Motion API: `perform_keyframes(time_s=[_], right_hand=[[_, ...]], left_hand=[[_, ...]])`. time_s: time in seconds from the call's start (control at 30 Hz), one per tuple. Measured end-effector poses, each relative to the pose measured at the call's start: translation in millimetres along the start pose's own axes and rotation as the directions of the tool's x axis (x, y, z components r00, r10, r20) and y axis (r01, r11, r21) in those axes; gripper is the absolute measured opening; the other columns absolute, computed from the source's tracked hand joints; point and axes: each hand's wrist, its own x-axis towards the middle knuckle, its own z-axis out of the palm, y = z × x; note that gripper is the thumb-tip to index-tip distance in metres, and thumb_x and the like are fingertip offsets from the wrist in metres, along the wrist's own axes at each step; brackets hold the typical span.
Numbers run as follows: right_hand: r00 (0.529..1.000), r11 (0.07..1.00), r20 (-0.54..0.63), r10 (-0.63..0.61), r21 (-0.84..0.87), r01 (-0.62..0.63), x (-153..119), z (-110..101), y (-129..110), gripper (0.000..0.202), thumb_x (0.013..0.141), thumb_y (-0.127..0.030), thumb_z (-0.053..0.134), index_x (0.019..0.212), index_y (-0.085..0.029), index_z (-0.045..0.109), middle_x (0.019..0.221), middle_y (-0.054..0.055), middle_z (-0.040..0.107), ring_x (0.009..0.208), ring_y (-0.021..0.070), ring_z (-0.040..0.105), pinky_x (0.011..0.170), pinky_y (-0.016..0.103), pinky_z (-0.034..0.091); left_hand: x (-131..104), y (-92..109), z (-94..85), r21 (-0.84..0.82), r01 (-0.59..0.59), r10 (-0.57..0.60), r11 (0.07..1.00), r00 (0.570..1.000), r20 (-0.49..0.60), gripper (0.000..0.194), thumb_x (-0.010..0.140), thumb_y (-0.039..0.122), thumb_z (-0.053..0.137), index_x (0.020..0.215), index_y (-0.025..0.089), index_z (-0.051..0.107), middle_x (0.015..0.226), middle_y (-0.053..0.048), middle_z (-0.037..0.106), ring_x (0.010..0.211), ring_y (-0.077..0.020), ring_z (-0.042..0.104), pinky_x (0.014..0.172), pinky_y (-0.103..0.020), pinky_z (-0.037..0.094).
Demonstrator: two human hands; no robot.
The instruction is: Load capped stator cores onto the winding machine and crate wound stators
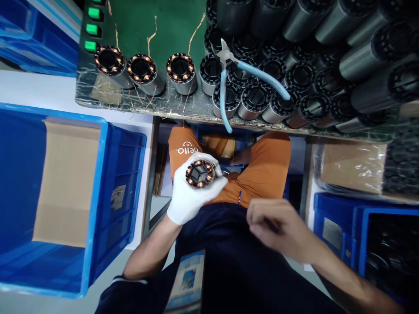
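My left hand [188, 192], in a white glove, is closed around a motor stator [200, 173] above my lap. The stator's open end faces up, showing copper windings around a dark core. To its right my bare right hand [278, 222] hovers over my dark shirt, fingers curled and slightly blurred. Whatever those fingers hold, if anything, is hidden. On the bench edge ahead stand three wound stators [181, 72] with loose copper wire ends sticking up. Pliers with light-blue handles [262, 78] lie spread on top of several unwound stators [253, 99].
The green workbench [137, 22] has a worn front edge and green switches [92, 29] at left. Wire scraps lie along that edge. A blue crate [98, 183] with cardboard inside stands left; another blue bin [340, 226] with dark parts is right. A flat rectangular object [188, 283] rests against my shirt.
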Motion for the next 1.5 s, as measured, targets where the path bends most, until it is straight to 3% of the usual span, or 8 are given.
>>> perform_keyframes(time_s=[0.27,0.47,0.63,0.8,0.9,1.07,1.3,1.5], right_hand=[[0.975,0.98,-0.201,0.089,0.194,-0.05,58,-10,-28,0.024,0.093,-0.036,0.099,0.112,-0.026,0.087,0.087,-0.002,0.069,0.063,0.0094,0.052,0.053,0.024,0.037],[0.934,0.999,-0.358,-0.014,0.044,0.032,55,3,-24,0.011,0.102,-0.028,0.089,0.095,-0.025,0.082,0.089,-0.001,0.074,0.071,0.0118,0.063,0.058,0.024,0.048],[0.943,0.977,-0.315,0.104,0.208,-0.038,45,-11,-17,0.019,0.101,-0.035,0.092,0.095,-0.024,0.078,0.085,-0.002,0.074,0.062,0.0113,0.063,0.054,0.024,0.052],[0.743,0.958,-0.612,-0.273,-0.24,0.154,35,-33,-23,0.011,0.104,-0.032,0.088,0.103,-0.028,0.078,0.097,0.001,0.078,0.069,0.0157,0.071,0.059,0.031,0.061],[0.773,0.742,-0.356,-0.525,-0.636,0.212,29,-30,-30,0.016,0.1,-0.028,0.094,0.111,-0.031,0.082,0.107,0.002,0.086,0.076,0.0185,0.077,0.066,0.034,0.062],[0.903,0.505,0.112,-0.414,-0.797,0.331,30,-42,-23,0.022,0.119,-0.021,0.064,0.116,-0.029,0.085,0.109,-0.002,0.09,0.081,0.0144,0.082,0.075,0.028,0.063],[0.985,0.73,0.089,-0.15,-0.662,0.171,36,-25,-7,0.067,0.115,-0.015,0.052,0.181,-0.016,0.039,0.183,0.019,0.048,0.16,0.0304,0.061,0.127,0.045,0.059],[0.949,0.822,0.276,0.155,-0.569,0.031,46,-16,-18,0.018,0.119,-0.021,0.046,0.129,-0.02,0.061,0.111,0.007,0.076,0.088,0.0214,0.071,0.078,0.035,0.054]], left_hand=[[-24,26,2.1,0.435,-0.299,0.18,0.849,0.939,0.294,0.088,0.084,0.02,0.097,0.164,0.031,0.061,0.134,-0.004,0.083,0.112,-0.0247,0.086,0.098,-0.031,0.071],[-32,9,16.2,0.526,-0.332,0.293,0.783,0.943,0.16,0.079,0.08,0.029,0.093,0.151,0.026,0.057,0.098,0.002,0.083,0.077,-0.0197,0.084,0.072,-0.031,0.07],[-27,3,11.8,0.463,-0.636,0.613,0.617,0.758,0.224,0.049,0.071,0.029,0.089,0.113,0.027,0.065,0.091,0.001,0.08,0.08,-0.0248,0.084,0.095,-0.048,0.072],[-20,19,-0.9,0.432,-0.455,0.397,0.779,0.891,0.221,0.041,0.073,0.015,0.082,0.109,0.025,0.065,0.094,-0.001,0.077,0.085,-0.0215,0.078,0.096,-0.045,0.065],[-20,26,-0.7,0.403,-0.443,0.343,0.801,0.891,0.297,0.037,0.075,0.014,0.081,0.106,0.024,0.064,0.097,-0.001,0.072,0.083,-0.0175,0.071,0.078,-0.034,0.059],[-17,22,-6.3,0.604,-0.569,0.402,0.557,0.822,0.403,0.03,0.082,0.021,0.084,0.106,0.022,0.065,0.097,-0.004,0.075,0.087,-0.0228,0.075,0.082,-0.038,0.061],[-12,4,-17.2,0.76,-0.647,0.325,0.06,0.733,0.598,0.018,0.089,0.021,0.076,0.105,0.015,0.077,0.098,-0.012,0.075,0.093,-0.0341,0.076,0.085,-0.047,0.062],[-26,12,-9.6,0.669,-0.7,0.364,0.251,0.708,0.605,0.017,0.086,0.024,0.082,0.102,0.021,0.076,0.101,-0.009,0.074,0.093,-0.028,0.074,0.086,-0.042,0.063]])
